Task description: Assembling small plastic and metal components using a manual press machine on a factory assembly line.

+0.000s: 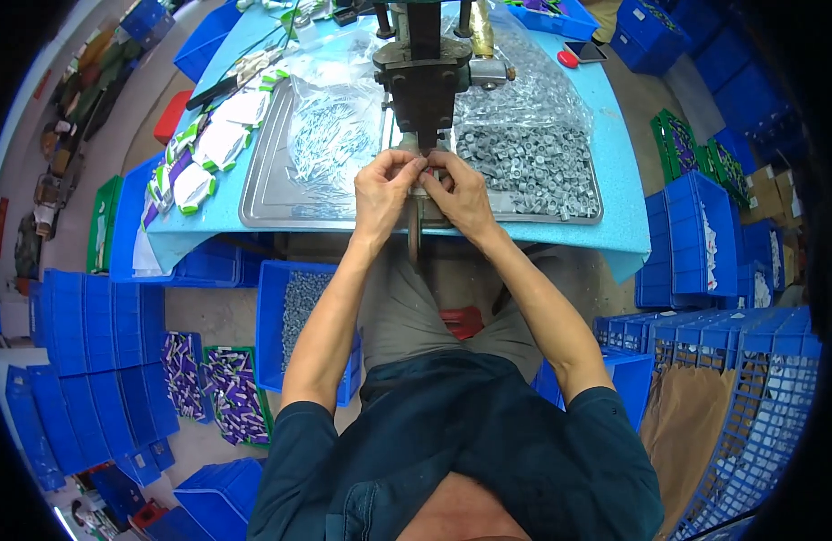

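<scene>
Both hands meet beneath the ram of a dark metal bench press [422, 86]. My left hand [381, 187] is closed, thumb and fingertips pinched together at the press's work point. From the other side my right hand [462, 193] pinches at the same spot, its fingertips almost touching the left ones. Whatever sits between the fingertips is too small and too covered to make out. Left of the press lies a heap of thin silvery pins [330, 144] on a plastic bag. Many small grey cylindrical parts [535, 169] are piled to the right.
A metal tray [264, 185] lies under the pins on the light blue tabletop [625, 203]. White, green and purple pieces [195, 185] are stacked at the left edge. A phone [585, 51] rests far right. Blue crates [100, 316] surround the table; one bin of grey parts [300, 307] stands below.
</scene>
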Motion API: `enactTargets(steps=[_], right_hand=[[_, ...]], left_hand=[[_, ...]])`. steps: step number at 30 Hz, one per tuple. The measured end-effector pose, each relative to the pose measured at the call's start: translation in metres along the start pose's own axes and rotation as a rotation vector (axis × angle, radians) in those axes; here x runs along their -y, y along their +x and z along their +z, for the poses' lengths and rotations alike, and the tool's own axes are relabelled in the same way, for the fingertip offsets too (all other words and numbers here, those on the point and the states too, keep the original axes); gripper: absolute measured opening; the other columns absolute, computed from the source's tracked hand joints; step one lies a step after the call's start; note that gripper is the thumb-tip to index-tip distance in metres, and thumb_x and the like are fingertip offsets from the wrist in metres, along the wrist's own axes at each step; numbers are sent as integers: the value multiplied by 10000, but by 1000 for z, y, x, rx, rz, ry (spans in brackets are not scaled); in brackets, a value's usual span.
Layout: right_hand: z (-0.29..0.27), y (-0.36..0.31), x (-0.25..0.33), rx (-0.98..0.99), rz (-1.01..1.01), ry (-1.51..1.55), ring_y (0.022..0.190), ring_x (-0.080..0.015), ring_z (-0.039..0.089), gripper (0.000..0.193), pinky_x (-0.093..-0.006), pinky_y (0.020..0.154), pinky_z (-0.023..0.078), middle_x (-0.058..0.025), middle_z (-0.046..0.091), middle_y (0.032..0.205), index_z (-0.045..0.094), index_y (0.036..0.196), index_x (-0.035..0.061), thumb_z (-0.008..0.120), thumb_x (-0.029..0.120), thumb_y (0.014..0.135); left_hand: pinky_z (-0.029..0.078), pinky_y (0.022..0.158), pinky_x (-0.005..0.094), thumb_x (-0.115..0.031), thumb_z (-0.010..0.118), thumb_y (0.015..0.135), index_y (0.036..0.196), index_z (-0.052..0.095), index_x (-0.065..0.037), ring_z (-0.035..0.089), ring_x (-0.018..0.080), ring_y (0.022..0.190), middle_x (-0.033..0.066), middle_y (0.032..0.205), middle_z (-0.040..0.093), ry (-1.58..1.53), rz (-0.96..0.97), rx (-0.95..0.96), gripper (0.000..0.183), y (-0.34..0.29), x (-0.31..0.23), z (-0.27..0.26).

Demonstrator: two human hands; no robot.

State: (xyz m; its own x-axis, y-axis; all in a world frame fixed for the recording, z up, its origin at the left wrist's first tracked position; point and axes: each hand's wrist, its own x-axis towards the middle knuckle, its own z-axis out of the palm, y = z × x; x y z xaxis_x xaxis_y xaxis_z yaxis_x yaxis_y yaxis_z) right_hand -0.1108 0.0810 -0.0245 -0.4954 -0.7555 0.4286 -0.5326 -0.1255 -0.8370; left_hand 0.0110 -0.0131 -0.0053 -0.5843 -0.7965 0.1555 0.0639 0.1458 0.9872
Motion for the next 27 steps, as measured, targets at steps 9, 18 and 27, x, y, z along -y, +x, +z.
enactTargets(steps=[9, 18, 27], right_hand=[[-7, 4, -3, 67, 48, 103, 633, -138, 592, 288, -285, 590, 488, -103, 682, 976, 667, 1112, 17, 723, 140, 858], [-170, 196, -9, 429, -57, 1062, 907, -139, 670, 337, -325, 798, 562, -41, 685, 1032, 625, 1018, 56, 544, 382, 1037], [-128, 149, 228, -120, -403, 321, 769, -173, 691, 514, -321, 720, 563, -107, 685, 825, 605, 1166, -11, 493, 476, 1043]], left_hand=[[522, 629, 233, -95, 745, 903, 943, 697, 21, 656, 90, 705, 58, 802, 715, 329, 302, -33, 132, -3, -9, 1], [520, 586, 287, -83, 746, 875, 907, 679, 35, 687, 171, 646, 135, 775, 708, 516, 464, 75, 140, 9, -26, 28], [486, 584, 288, -125, 795, 818, 963, 686, 14, 590, 132, 608, 88, 697, 644, 441, 323, 15, 228, -2, -14, 6]])
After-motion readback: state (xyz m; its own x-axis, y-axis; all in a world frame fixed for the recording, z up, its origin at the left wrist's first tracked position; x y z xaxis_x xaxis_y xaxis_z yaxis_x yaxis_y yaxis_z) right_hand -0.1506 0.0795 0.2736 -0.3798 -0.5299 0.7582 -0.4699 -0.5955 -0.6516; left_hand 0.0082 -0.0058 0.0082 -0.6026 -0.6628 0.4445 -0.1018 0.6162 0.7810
